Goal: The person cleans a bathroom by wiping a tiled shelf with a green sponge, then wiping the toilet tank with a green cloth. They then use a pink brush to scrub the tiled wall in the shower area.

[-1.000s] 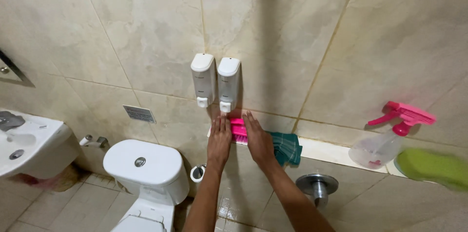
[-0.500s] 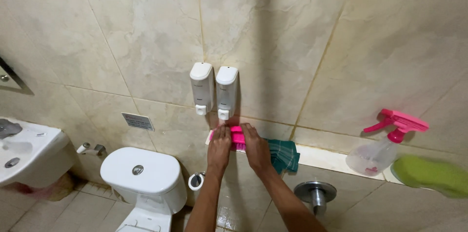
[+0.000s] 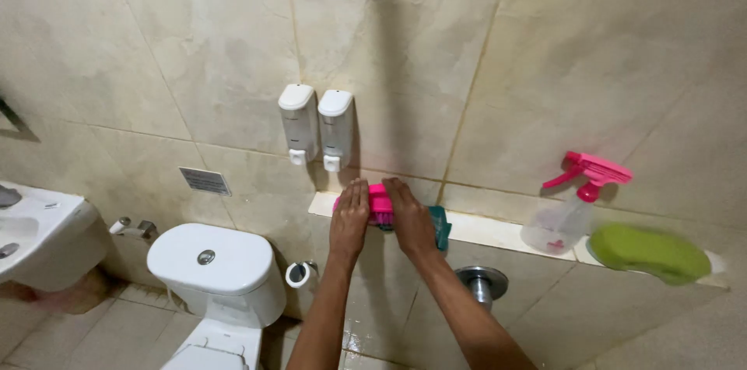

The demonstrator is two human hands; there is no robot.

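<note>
From the head camera, the left hand (image 3: 349,216) and right hand (image 3: 408,217) are lying flat, fingers together, pressing a pink plastic scrub brush (image 3: 379,204) onto the pale tiled wall ledge (image 3: 498,231) beside a teal cloth (image 3: 441,226), seemingly steadying it against the wall.

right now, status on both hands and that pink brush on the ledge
Left hand and right hand flat on pink brush, fingers open. Brush on wall ledge, teal cloth beside it. Nothing blocking.

The wall ledge (image 3: 498,231) carried, left to right, a pink brush (image 3: 379,205), teal cloth (image 3: 440,224), spray bottle (image 3: 568,214) and green sponge (image 3: 648,252).
</note>
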